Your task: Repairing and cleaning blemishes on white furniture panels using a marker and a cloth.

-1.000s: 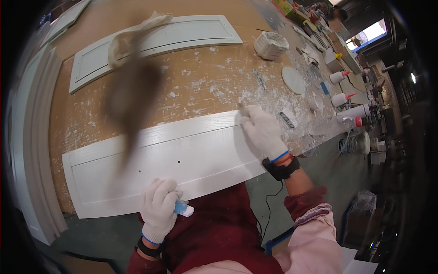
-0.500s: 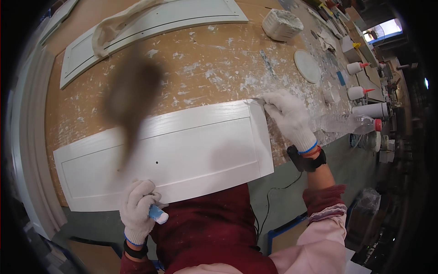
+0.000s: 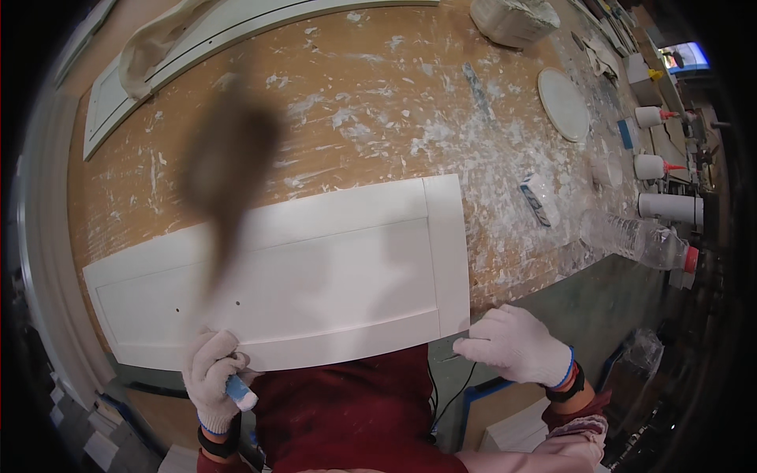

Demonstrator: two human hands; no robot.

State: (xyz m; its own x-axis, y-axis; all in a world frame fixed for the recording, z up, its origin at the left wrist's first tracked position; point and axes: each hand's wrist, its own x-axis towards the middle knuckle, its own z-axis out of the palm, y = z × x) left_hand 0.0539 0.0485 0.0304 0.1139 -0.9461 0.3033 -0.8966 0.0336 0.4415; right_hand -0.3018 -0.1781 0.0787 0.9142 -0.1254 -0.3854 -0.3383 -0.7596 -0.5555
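A long white cabinet door panel point(image 3: 339, 276) with a recessed centre lies on the table's near edge, against my dark red apron. My left hand point(image 3: 211, 374), in a white knit glove, is closed around a short blue stick with a white end point(image 3: 241, 392) and sits at the panel's near edge, left of its middle. My right hand point(image 3: 516, 344), gloved the same way, is by the panel's near right corner. Its thumb and fingers are drawn together; whatever lies between them is too small to make out. Two small dark holes show in the panel.
White spatters cover the brown tabletop point(image 3: 331, 118). To the right are a small blue-and-white packet point(image 3: 538, 199), a round lid point(image 3: 563, 104), a plastic bottle point(image 3: 643, 240) and red-tipped glue bottles point(image 3: 651, 166). Another panel point(image 3: 236, 27) lies beyond. A dark blur covers part of the view.
My right hand has come from the panel's far right corner down to its near right corner. The packet it covered now shows. My left hand keeps the blue stick. The view has shifted.
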